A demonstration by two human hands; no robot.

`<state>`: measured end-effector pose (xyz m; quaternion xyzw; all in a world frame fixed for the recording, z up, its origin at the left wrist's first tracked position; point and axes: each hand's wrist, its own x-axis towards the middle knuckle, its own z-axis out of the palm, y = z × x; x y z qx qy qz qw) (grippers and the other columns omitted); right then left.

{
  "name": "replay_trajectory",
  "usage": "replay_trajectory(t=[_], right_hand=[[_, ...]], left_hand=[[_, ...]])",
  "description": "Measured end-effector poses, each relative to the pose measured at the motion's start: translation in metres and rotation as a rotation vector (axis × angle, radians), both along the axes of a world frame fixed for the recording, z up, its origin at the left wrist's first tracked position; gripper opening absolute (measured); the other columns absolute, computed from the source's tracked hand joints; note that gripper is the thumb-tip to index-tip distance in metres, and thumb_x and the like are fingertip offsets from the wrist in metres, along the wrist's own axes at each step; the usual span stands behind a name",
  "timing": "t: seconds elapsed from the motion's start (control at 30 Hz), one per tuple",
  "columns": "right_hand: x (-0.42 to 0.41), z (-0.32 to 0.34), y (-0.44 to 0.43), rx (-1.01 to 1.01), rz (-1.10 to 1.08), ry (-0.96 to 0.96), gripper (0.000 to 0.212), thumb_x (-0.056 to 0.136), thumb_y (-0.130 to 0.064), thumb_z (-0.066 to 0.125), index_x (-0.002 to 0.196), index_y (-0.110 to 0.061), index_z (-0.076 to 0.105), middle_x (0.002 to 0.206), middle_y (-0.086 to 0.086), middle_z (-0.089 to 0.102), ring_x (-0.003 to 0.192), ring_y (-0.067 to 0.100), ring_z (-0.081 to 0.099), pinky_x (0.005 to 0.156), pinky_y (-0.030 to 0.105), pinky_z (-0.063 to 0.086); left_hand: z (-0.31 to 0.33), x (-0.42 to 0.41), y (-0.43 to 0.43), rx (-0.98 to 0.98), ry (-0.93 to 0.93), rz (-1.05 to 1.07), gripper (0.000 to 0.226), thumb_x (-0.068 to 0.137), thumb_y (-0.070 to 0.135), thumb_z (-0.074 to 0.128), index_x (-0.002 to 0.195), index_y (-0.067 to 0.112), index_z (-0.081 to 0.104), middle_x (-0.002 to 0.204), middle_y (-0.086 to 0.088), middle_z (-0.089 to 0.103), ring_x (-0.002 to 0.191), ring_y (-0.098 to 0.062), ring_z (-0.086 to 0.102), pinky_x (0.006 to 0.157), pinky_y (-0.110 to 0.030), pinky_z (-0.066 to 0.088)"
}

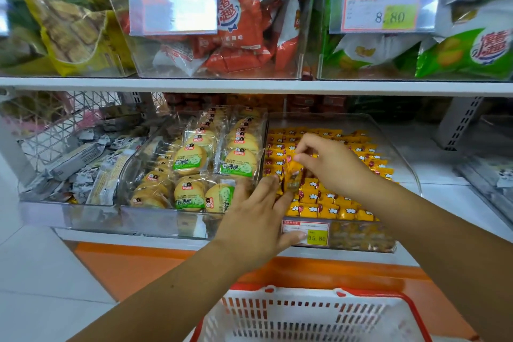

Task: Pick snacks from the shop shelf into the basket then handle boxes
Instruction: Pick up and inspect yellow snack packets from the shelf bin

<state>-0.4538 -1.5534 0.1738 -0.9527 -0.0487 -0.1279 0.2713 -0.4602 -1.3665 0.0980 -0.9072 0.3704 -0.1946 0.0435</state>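
- Basket (383, 294) sits nearest me, bottom of view, with a red rim and white slotted walls. It's right under both forearms and only partly in frame.
- Shop shelf (249, 86) fills the rest of the view. The upper tier holds clear bins of red and green snack bags; the lower tier is where I'm working.
- Clear bin (405, 158) on the lower tier, right of centre, holds rows of yellow candies (327, 200). A price tag (319, 237) is on its front wall.
- Biscuit packs (191, 164) are in the bin just to the left, touching nothing of mine.
- Left hand (255, 219): fingers stretched out flat over the candies at the bin's left edge, thumb lying on the front wall by the tag. No grip that I can see.
- Right hand (330, 164): deeper in the same bin, fingertips curled and pinching what looks like a candy or two. It's blurred, so I can't give a count.
- Step, as I judge it: the picking phase, grabbing candies from the bin. Boxes not started.
- Next move calls for lifting the pinched candies clear of the bin wall, bringing them back over the basket and letting go. The left hand either scoops a few or pulls out of the way.
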Motion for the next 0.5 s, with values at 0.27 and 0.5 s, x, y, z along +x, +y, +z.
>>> replay_trajectory(t=[0.27,0.5], right_hand=[[-0.082,0.021,-0.014,0.571,-0.048,-0.161,0.008,0.097,-0.016,0.058,0.094,-0.024,0.058,0.089,-0.006,0.071,0.083,0.008,0.071,0.072,0.026,0.057],[-0.112,0.003,-0.017,0.918,-0.086,-0.004,0.018,0.097,-0.003,0.054,0.101,-0.017,0.065,0.099,0.002,0.076,0.091,0.016,0.074,0.078,0.022,0.059]], left_hand=[[0.019,-0.024,0.0,-0.559,0.145,-0.006,0.055,0.094,0.063,0.041,0.133,0.026,0.049,0.126,0.009,0.055,0.125,-0.01,0.044,0.101,-0.03,0.029],[0.04,-0.049,-0.012,-1.196,0.958,-0.087,0.034,0.099,0.022,0.056,0.133,0.024,0.05,0.107,0.004,0.069,0.085,-0.007,0.071,0.063,-0.022,0.055]])
